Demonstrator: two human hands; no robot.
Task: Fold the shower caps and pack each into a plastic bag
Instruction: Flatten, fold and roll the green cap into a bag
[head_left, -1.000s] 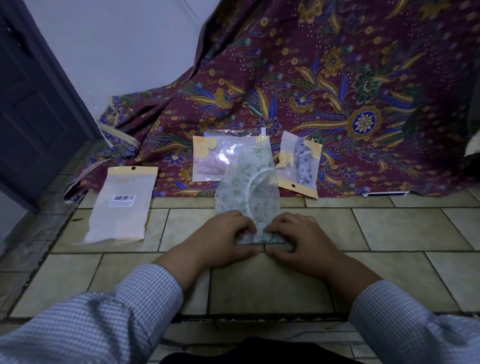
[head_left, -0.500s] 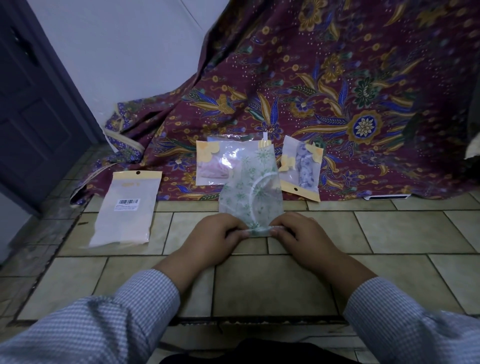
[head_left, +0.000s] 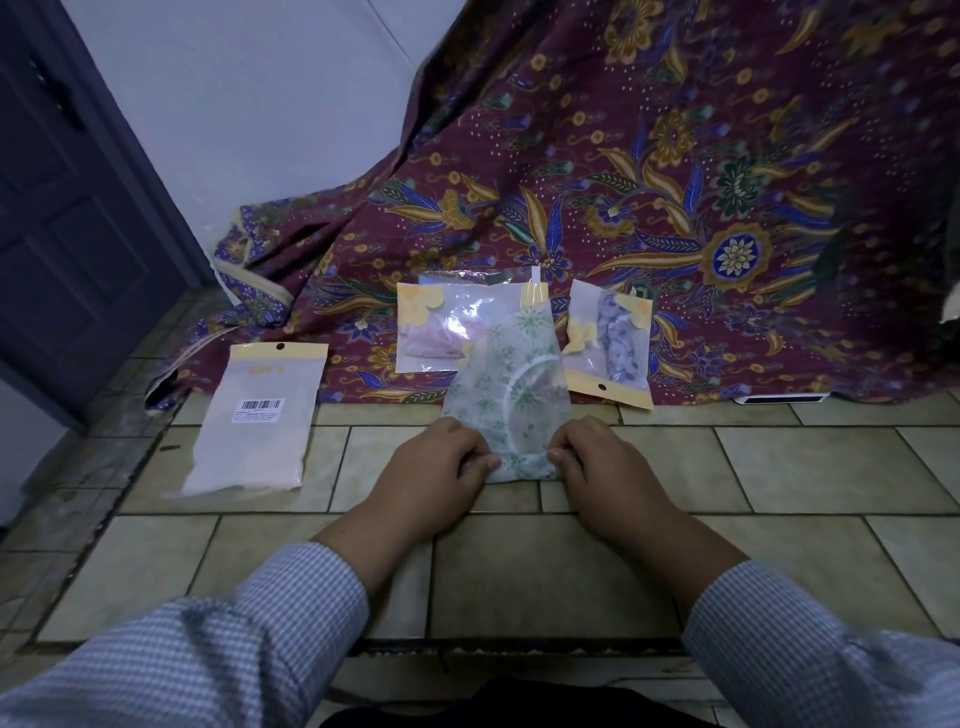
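Shower cap (head_left: 506, 387): translucent white w/ green flower print, white elastic band showing thru, lying flat on the tiled floor (head_left: 779, 467), far end overlapping the batik cloth (head_left: 675, 182). Near end rolled into a small fold. Left hand (head_left: 434, 475) & right hand (head_left: 605, 467) each pinch one end of that roll, grip closed on it, thumbs on top.

Behind cap: packed bag w/ pink cap (head_left: 441, 332), partly covered by it; packed bag w/ blue-print cap (head_left: 610, 348) just right. Empty bag pack w/ barcode (head_left: 254, 415) well left, near the dark door (head_left: 78, 234). Open floor right of the hands and in front of the sleeves.
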